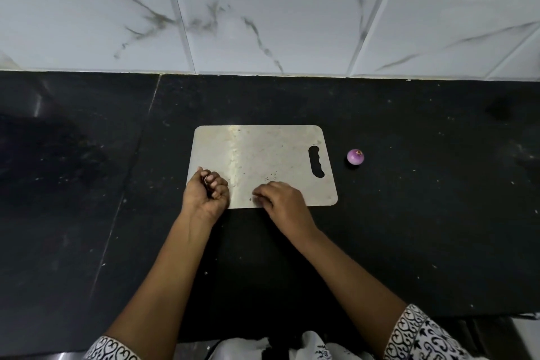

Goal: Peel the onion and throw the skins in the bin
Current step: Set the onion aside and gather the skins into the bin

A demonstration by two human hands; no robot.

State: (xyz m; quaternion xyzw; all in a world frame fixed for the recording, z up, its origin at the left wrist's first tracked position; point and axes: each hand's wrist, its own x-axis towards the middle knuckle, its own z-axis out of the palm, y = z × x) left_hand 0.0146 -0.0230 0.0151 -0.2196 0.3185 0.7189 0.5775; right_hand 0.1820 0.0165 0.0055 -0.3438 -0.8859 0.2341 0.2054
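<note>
From where I sit, the white marble-veined tile wall (263, 9) fills the top of the frame, and the black desk (409, 242) spreads below it from edge to edge. A metal cutting board (263, 152) lies flat at the centre of the desk, its handle slot toward the right of the frame. Both forearms reach up from the bottom edge, with a black-and-white patterned sleeve (420, 333) at the lower right.

The left hand (206, 193) sits over the board's lower left corner, its fingers curled in tight around a pale scrap (206, 180). I see too little of it to say what it is.

The right hand (280, 199) rests palm down at the board's lower edge, fingers bent and tips on the metal. I cannot tell whether they pinch anything.

The onion (355, 157), purple and glossy, sits on the bare desk just right of the board, clear of both hands. A few tiny specks (270, 177) dot the board above the right hand.
</note>
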